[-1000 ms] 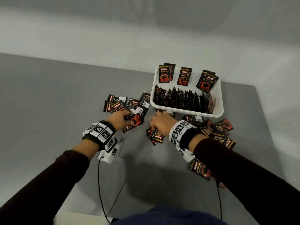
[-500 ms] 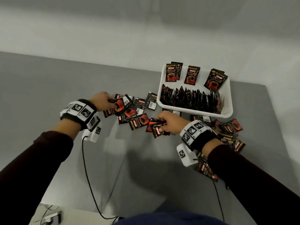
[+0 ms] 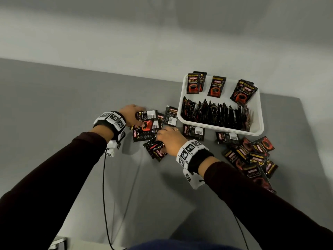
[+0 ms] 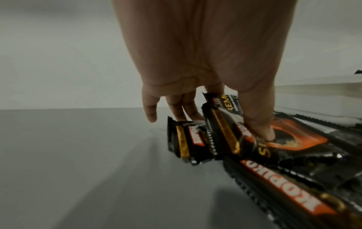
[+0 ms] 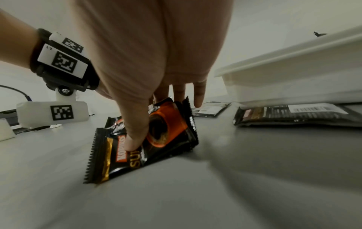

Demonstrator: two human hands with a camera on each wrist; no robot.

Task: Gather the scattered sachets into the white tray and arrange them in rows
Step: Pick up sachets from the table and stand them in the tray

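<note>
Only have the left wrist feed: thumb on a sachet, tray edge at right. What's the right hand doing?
Observer: The right hand pinches a small stack of sachets against the table, thumb on top.
Operator: Anything inside the tray?
Observer: Yes. The white tray holds a packed row of upright sachets along its near side.
Operator: And the far side?
Observer: A few sachets lean on the far wall, spaced apart.
Operator: Loose ones beyond my view?
Observer: A loose pile lies on the table in front of the tray, to the right of the right arm.
</note>
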